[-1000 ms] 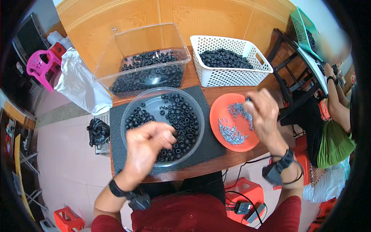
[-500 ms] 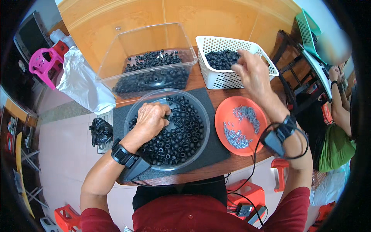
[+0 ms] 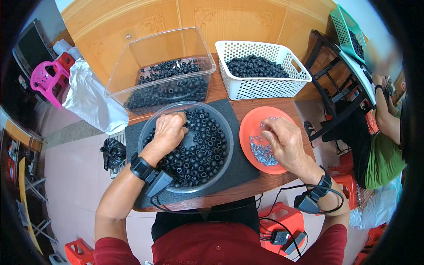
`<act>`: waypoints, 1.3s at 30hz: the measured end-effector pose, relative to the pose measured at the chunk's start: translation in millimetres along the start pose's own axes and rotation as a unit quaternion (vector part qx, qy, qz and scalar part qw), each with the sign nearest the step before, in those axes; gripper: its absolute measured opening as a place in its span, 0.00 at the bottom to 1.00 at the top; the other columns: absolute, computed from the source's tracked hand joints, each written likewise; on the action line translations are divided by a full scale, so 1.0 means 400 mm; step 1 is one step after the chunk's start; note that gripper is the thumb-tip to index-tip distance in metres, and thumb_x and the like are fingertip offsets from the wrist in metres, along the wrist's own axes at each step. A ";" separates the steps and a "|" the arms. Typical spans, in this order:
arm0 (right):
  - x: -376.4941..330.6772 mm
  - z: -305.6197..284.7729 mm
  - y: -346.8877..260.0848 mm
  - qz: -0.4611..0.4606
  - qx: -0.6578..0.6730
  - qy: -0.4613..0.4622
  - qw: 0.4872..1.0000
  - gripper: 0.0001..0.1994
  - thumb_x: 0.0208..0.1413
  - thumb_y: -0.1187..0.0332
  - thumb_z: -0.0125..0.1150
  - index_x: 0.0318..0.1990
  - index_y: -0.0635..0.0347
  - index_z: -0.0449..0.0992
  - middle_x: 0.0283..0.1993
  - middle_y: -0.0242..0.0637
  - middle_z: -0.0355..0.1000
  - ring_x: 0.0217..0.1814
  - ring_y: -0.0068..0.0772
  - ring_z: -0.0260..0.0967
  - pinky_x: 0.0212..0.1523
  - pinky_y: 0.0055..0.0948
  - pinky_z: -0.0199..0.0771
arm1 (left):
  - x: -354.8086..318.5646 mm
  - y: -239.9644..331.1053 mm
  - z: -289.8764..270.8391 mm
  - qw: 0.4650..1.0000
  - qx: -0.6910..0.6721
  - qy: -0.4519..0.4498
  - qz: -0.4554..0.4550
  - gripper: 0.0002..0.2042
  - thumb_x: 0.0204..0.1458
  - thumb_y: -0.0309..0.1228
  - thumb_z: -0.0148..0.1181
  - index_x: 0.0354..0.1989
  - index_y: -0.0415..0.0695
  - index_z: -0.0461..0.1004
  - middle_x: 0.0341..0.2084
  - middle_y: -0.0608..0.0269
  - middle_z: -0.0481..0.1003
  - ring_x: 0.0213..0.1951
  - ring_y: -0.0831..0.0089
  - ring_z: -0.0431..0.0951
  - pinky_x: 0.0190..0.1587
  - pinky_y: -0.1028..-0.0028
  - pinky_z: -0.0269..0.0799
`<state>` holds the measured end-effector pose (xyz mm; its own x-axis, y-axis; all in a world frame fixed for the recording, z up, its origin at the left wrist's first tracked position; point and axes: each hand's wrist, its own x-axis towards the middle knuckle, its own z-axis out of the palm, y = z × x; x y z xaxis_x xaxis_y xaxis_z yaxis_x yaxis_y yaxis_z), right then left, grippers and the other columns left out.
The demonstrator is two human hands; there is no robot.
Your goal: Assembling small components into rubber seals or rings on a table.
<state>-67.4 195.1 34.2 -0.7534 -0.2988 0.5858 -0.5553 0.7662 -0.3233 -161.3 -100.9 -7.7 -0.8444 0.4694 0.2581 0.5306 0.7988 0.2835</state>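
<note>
A round clear basin (image 3: 230,152) full of small black hollow, cup-like parts (image 3: 207,154) stands on a dark mat (image 3: 243,161). Above the basin's upper left, my left hand (image 3: 168,132) is closed with its fingers curled; whatever it holds is hidden. To the right lies an orange-red plate (image 3: 245,130) scattered with tiny shiny, pale bluish pieces (image 3: 261,153). My right hand (image 3: 285,143) is over this plate, thumb and fingers bent together at the pieces. Its fingertips are too small and covered to show what is between them.
A clear rectangular box (image 3: 211,70) of black parts stands behind the basin. Beside it is a white perforated basket (image 3: 265,89) holding more black pieces (image 3: 256,66). Cables run from my wrist devices. At right, another person sits near a black-framed table (image 3: 338,84) with a green basket (image 3: 338,22).
My right hand has come from the white basket down to the orange-red plate. My left hand stays over the basin, its fingers shifted slightly up and left.
</note>
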 end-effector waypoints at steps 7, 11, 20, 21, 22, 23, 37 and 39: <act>-0.030 0.012 -0.061 0.032 0.077 -0.006 0.997 0.10 0.43 0.80 0.62 0.35 0.68 0.74 0.28 0.41 0.71 0.30 0.38 0.70 0.31 0.30 0.68 | -0.051 0.108 -0.111 0.831 -0.529 -0.060 -0.160 0.08 0.46 0.25 0.63 0.33 0.33 0.75 0.25 0.61 0.75 0.25 0.76 0.74 0.28 0.79 0.70; -0.021 0.039 -0.132 0.089 0.239 0.037 0.966 0.10 0.41 0.78 0.64 0.34 0.64 0.75 0.28 0.42 0.72 0.29 0.41 0.70 0.30 0.33 0.68 | -0.107 0.167 -0.126 0.720 -0.665 -0.084 -0.179 0.10 0.48 0.26 0.62 0.36 0.33 0.75 0.28 0.60 0.75 0.28 0.75 0.75 0.31 0.79 0.71; -0.019 0.037 -0.204 0.028 0.205 0.085 0.975 0.11 0.38 0.77 0.65 0.34 0.61 0.76 0.31 0.37 0.71 0.32 0.38 0.65 0.32 0.32 0.64 | -0.157 0.266 -0.089 0.552 -0.794 -0.116 -0.225 0.09 0.52 0.25 0.56 0.40 0.34 0.73 0.29 0.57 0.76 0.30 0.71 0.75 0.35 0.75 0.71; -0.022 0.040 -0.201 0.003 0.183 0.089 0.979 0.12 0.37 0.78 0.65 0.34 0.61 0.76 0.31 0.36 0.70 0.32 0.38 0.64 0.32 0.32 0.63 | -0.158 0.278 -0.083 0.548 -0.795 -0.110 -0.235 0.09 0.53 0.25 0.56 0.40 0.34 0.73 0.30 0.56 0.76 0.31 0.71 0.75 0.35 0.75 0.71; -0.030 0.040 -0.198 0.005 0.180 0.088 0.980 0.12 0.37 0.78 0.65 0.34 0.61 0.76 0.31 0.36 0.70 0.32 0.38 0.64 0.32 0.32 0.63 | -0.164 0.290 -0.078 0.546 -0.795 -0.100 -0.244 0.09 0.53 0.25 0.55 0.40 0.33 0.73 0.30 0.56 0.76 0.31 0.71 0.76 0.36 0.76 0.71; -0.037 0.040 -0.195 0.001 0.180 0.097 0.979 0.12 0.37 0.78 0.65 0.33 0.61 0.76 0.30 0.36 0.69 0.32 0.38 0.64 0.32 0.32 0.63 | -0.170 0.296 -0.069 0.537 -0.805 -0.101 -0.231 0.09 0.54 0.24 0.54 0.41 0.33 0.72 0.31 0.56 0.76 0.32 0.71 0.76 0.36 0.75 0.72; -0.117 0.001 -0.168 0.120 0.201 0.091 0.968 0.03 0.43 0.78 0.60 0.27 0.63 0.73 0.25 0.38 0.68 0.28 0.39 0.64 0.31 0.34 0.62 | -0.154 0.414 -0.010 0.599 -0.770 -0.069 -0.208 0.12 0.55 0.25 0.53 0.45 0.30 0.71 0.31 0.55 0.77 0.30 0.73 0.77 0.36 0.77 0.73; -0.127 -0.004 -0.165 0.188 0.231 0.062 0.953 0.03 0.47 0.76 0.60 0.30 0.64 0.74 0.29 0.36 0.71 0.31 0.31 0.65 0.32 0.27 0.64 | -0.148 0.414 -0.002 0.584 -0.777 -0.082 -0.220 0.12 0.55 0.25 0.53 0.44 0.30 0.71 0.31 0.55 0.77 0.30 0.73 0.77 0.36 0.77 0.73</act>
<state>8.0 160.7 26.9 -0.8982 0.0380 0.4379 -0.3719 0.4651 -0.8034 -23.1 3.4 24.7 -0.8522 0.4786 -0.2113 -0.4225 -0.3914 0.8175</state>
